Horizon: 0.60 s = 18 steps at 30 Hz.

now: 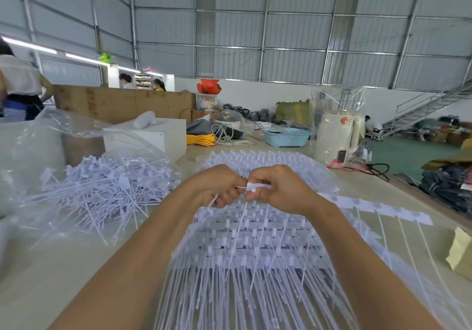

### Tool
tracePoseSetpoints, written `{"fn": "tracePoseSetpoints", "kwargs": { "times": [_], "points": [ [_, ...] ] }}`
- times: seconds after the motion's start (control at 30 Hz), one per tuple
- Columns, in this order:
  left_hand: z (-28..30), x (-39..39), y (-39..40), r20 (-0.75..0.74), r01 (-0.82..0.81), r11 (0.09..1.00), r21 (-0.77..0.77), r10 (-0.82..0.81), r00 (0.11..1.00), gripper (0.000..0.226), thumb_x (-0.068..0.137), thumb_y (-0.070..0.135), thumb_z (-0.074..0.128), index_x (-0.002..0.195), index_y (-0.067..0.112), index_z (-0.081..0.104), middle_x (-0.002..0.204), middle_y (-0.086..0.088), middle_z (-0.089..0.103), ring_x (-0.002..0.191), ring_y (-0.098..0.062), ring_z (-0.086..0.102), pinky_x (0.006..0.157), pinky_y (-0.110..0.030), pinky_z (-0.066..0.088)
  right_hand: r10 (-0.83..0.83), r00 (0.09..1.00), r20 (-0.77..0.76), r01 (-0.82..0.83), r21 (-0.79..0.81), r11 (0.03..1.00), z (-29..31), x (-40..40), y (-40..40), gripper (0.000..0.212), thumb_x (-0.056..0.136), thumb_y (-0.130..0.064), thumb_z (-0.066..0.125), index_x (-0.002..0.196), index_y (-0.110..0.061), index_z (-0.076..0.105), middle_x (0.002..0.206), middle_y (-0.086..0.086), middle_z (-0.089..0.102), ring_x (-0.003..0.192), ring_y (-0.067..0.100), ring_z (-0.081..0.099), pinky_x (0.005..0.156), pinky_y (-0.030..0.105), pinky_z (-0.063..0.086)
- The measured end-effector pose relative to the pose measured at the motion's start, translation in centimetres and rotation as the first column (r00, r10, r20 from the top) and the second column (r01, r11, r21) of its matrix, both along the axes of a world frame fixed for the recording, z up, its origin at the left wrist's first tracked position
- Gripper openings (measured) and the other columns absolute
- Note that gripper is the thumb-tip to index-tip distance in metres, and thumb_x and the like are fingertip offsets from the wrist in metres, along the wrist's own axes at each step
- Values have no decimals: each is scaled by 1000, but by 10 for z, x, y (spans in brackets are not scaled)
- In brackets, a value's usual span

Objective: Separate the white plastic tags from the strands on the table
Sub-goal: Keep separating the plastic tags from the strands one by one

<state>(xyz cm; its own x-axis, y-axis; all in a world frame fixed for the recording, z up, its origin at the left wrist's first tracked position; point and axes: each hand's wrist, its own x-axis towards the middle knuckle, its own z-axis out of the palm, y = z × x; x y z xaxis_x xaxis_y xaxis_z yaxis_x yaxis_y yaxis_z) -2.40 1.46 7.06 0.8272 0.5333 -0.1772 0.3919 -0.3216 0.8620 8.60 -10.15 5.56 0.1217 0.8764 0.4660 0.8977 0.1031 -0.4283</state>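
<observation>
Fanning out across the lower centre of the frame, a thick sheet of white tag strands (pixel 245 258) lies on the pale desk (pixel 51 273), its thin tails running toward the bottom edge and its rows of small square heads stacked in bands further up. Two bare forearms come in from the bottom corners and meet above this sheet at mid-frame. The left hand (pixel 217 186) is curled into a fist round a few thin strands that trail down from under its fingers. The right hand (pixel 275 186) is likewise curled, its thumb and fingers pinching a white plastic tag (pixel 252 188) held between the two hands, which are nearly touching. To the right of the hands a joined strip of flat tags (pixel 383 209) lies on the desk, and at the right edge a yellowish paper bag (pixel 459 253) pokes in. Left of the hands, a loose heap of tags (pixel 107 189) sits on and partly inside a crumpled clear plastic bag (pixel 38 151). Beyond it stands a white box (pixel 158 138), then a coil of yellow cord (pixel 200 139) and a light blue basket (pixel 286 137) near the middle. A white cylindrical appliance wrapped in clear plastic (pixel 334 135) stands at the right. Far behind, cardboard panels (pixel 122 102), a few people at the upper left, a metal staircase (pixel 429 107) and the corrugated wall fill the background.
</observation>
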Motion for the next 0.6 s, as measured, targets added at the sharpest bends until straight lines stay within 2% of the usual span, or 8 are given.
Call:
{"fn": "tracePoseSetpoints", "kwargs": {
  "times": [0.07, 0.13, 0.27, 0.3, 0.37, 0.47, 0.53, 0.6],
  "points": [
    [1, -3, 5, 9, 81, 980, -179, -81, 997, 37, 94, 14, 48, 58, 15, 39, 37, 6, 27, 28, -4, 20, 31, -13, 15, 46, 998, -34, -46, 3, 999, 3, -3, -1, 11, 77, -9, 75, 72, -9, 65, 62, -4, 55, 60, 10, 50, 61, 27, 41],
    [-1, -5, 9, 50, 172, 943, -284, -165, 985, 42, 95, 14, 43, 53, 17, 38, 35, 9, 25, 27, -1, 20, 29, -10, 13, 117, 983, -144, -115, 22, 993, 7, -5, -5, 13, 80, -4, 71, 71, -5, 62, 61, -3, 50, 57, 7, 46, 57, 22, 38],
    [4, -17, 17, 315, 406, 799, -444, -285, 905, 47, 84, 23, 49, 38, 22, 39, 32, 10, 29, 25, 1, 24, 26, -10, 16, 228, 908, -350, -195, 128, 972, 21, -4, -23, 14, 81, 1, 65, 71, -9, 62, 61, -9, 57, 59, 3, 52, 60, 16, 44],
    [7, -19, 19, 345, 403, 808, -430, -265, 900, 44, 82, 26, 52, 40, 22, 41, 33, 10, 30, 26, 0, 25, 26, -11, 18, 252, 887, -388, -204, 160, 966, 26, -4, -29, 11, 80, -2, 65, 72, -9, 62, 62, -9, 58, 59, 3, 53, 61, 16, 46],
    [11, -19, 18, 351, 291, 900, -324, -171, 921, 40, 85, 28, 57, 48, 19, 46, 38, 7, 36, 31, -4, 31, 30, -13, 27, 253, 878, -407, -191, 187, 964, 35, -5, -39, 7, 77, -15, 63, 77, -8, 64, 62, -4, 59, 58, 7, 54, 62, 15, 45],
    [5, -12, 11, 331, 39, 999, -11, -33, 943, 22, 93, 23, 59, 74, 10, 61, 57, -1, 64, 43, -12, 56, 43, -19, 46, 193, 918, -347, -152, 142, 978, 44, -11, -45, 22, 79, -27, 60, 88, -9, 70, 59, 5, 55, 50, 13, 48, 54, 15, 42],
    [0, -6, 4, 310, -2, 996, 84, -24, 950, 11, 93, 16, 59, 88, 11, 66, 77, -10, 73, 48, -15, 60, 39, -20, 41, 194, 928, -317, -160, 131, 978, 47, -18, -41, 19, 84, -27, 60, 95, -16, 71, 55, -8, 56, 44, 7, 45, 48, 13, 38],
    [0, -1, -2, 315, 49, 998, 29, -55, 948, 12, 95, 13, 55, 95, 8, 66, 86, -18, 72, 60, -21, 59, 39, -20, 32, 157, 965, -210, -144, 73, 987, 46, -21, -35, 22, 89, -18, 61, 109, -23, 67, 68, -13, 65, 54, 0, 55, 54, 10, 43]
  ]
}}
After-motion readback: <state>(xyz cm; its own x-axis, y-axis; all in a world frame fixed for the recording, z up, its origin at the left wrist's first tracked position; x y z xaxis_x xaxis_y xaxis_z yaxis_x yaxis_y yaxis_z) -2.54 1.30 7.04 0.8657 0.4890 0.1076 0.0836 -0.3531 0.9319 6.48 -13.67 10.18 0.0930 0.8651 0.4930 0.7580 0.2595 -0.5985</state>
